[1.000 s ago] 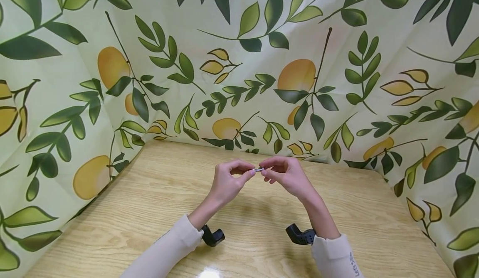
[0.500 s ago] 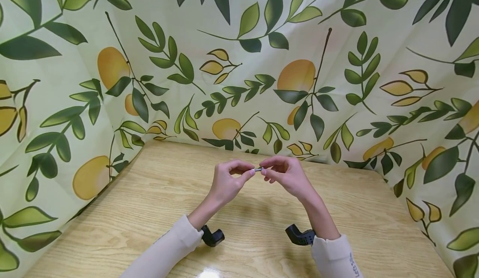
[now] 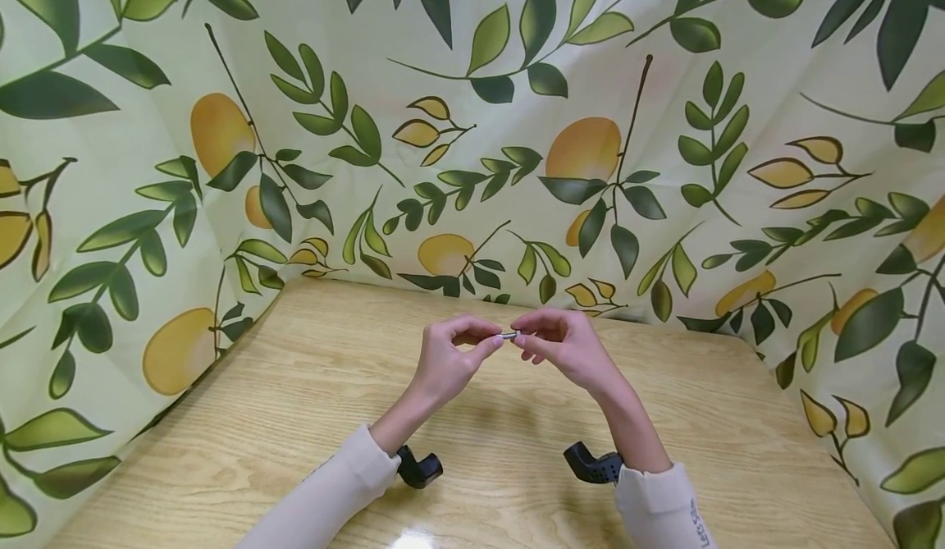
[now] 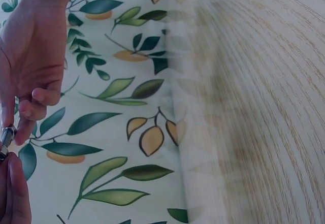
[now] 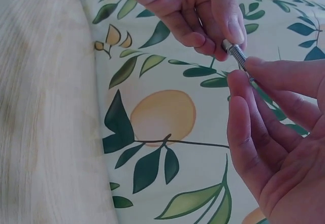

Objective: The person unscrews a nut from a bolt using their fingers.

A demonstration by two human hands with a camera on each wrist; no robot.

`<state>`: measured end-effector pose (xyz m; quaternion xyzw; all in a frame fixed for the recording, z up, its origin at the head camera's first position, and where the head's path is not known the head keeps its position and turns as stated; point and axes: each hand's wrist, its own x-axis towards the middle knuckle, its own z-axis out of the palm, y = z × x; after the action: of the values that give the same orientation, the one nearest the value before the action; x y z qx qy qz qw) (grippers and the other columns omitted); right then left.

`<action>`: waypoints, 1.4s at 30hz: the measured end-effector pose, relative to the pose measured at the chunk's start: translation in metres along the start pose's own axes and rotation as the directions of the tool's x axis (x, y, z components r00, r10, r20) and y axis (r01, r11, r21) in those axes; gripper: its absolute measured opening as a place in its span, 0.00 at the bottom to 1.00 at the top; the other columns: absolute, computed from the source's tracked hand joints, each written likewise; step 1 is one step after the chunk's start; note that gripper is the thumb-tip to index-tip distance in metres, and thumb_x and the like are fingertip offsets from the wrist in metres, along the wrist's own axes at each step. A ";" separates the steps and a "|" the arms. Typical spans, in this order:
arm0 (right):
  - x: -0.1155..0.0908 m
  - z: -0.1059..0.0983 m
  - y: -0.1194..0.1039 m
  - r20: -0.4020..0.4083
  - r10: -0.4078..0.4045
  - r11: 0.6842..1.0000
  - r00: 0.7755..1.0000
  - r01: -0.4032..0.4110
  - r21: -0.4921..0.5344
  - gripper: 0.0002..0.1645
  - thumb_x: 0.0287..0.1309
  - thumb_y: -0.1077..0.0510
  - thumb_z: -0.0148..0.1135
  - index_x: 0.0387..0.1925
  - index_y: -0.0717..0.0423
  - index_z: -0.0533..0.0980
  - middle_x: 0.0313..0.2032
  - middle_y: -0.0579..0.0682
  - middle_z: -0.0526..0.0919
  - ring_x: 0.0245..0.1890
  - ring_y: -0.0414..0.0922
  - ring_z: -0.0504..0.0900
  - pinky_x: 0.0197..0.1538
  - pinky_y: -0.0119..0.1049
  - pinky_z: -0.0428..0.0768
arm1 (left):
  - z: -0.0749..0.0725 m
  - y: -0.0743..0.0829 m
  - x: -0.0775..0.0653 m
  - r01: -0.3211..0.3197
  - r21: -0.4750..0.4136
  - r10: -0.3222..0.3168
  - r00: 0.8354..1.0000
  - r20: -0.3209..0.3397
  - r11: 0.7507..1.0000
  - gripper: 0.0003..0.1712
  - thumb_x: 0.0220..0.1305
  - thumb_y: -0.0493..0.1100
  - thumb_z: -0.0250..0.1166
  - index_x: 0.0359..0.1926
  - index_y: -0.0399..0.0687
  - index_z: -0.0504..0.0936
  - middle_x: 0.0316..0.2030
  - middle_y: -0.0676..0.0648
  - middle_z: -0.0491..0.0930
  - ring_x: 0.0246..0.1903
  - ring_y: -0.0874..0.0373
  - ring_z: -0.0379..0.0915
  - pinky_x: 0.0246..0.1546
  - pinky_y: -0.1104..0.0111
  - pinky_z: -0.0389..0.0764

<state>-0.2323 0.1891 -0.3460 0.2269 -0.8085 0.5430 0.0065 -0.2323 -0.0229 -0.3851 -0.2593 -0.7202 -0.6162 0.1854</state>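
Observation:
A small silver threaded bolt (image 3: 509, 336) is held level between the two hands, above the far part of the table. My left hand (image 3: 452, 360) pinches its left end between thumb and fingertips. At the other end, my right hand (image 3: 564, 345) pinches with thumb and forefinger. In the right wrist view, the bolt's thread (image 5: 236, 55) shows between the fingertips of both hands, while the fingertips partly hide its ends. A wider metal collar of the bolt (image 4: 8, 131) shows by the right fingertips in the left wrist view.
The wooden table (image 3: 332, 352) lies beneath the hands. Behind it and along its sides hangs a cloth (image 3: 487, 139) printed with leaves and fruit. Black wrist mounts (image 3: 593, 463) stick inward from both pale sleeves (image 3: 347, 483).

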 end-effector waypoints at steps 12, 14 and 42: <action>0.000 0.003 -0.002 -0.017 -0.026 0.999 1.000 0.027 0.027 0.12 0.63 0.67 0.68 0.47 0.69 0.82 0.43 0.68 0.86 0.29 0.44 0.88 0.35 0.36 0.88 | 0.001 0.000 -0.002 0.009 -0.003 -0.009 1.000 0.007 1.000 0.04 0.62 0.37 0.74 0.39 0.43 0.91 0.36 0.44 0.91 0.35 0.55 0.88 0.42 0.70 0.87; 0.000 0.003 -0.001 -0.020 -0.020 0.999 1.000 0.021 0.024 0.12 0.62 0.66 0.69 0.47 0.69 0.83 0.43 0.68 0.87 0.29 0.44 0.88 0.35 0.36 0.88 | 0.002 0.000 -0.002 0.016 0.002 -0.016 1.000 0.004 1.000 0.04 0.62 0.37 0.74 0.39 0.42 0.91 0.36 0.45 0.91 0.35 0.56 0.88 0.42 0.70 0.87; 0.000 0.001 0.000 -0.005 0.005 1.000 1.000 -0.005 0.013 0.13 0.64 0.63 0.69 0.47 0.68 0.83 0.42 0.64 0.88 0.29 0.42 0.87 0.36 0.38 0.89 | 0.003 0.000 -0.002 -0.007 0.014 0.007 1.000 -0.008 1.000 0.05 0.62 0.37 0.74 0.39 0.42 0.90 0.35 0.45 0.91 0.33 0.60 0.87 0.40 0.69 0.87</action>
<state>-0.2323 0.1883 -0.3458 0.2234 -0.8055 0.5489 0.0055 -0.2309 -0.0203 -0.3866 -0.2582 -0.7228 -0.6115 0.1921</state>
